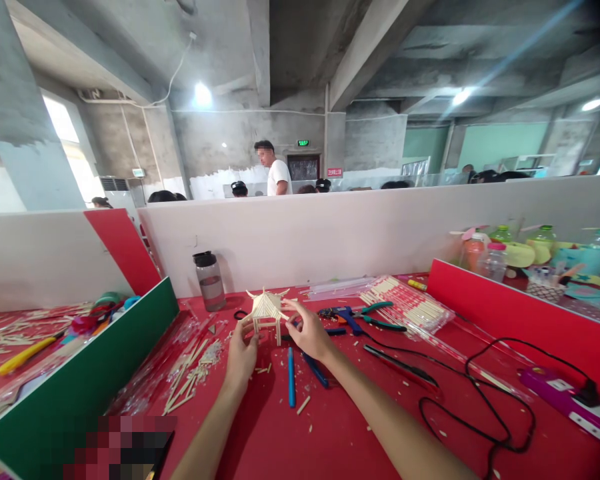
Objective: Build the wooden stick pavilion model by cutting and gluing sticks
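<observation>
A small pavilion model (266, 305) built of pale wooden sticks, with a pointed roof and upturned corners, is between my hands over the red table. My left hand (242, 350) grips its left side with the fingers closed at a post. On the other side, my right hand (309, 331) has thumb and fingers closed at the right roof corner. A blue pen-like tool (291, 377) lies just in front of the model. Beside it are the blue handles of a plier-like tool (316, 371), partly hidden under my right hand. Loose sticks (183, 390) and scraps lie left of my left hand.
A water bottle (210, 281) stands at the white partition (300, 233). To the right are a blue glue gun (349, 319), green-handled pliers (380, 315), bagged sticks (407, 301), a black cable (480, 393) and a purple power strip (570, 400). Green (95, 373) and red (525, 327) dividers flank the place.
</observation>
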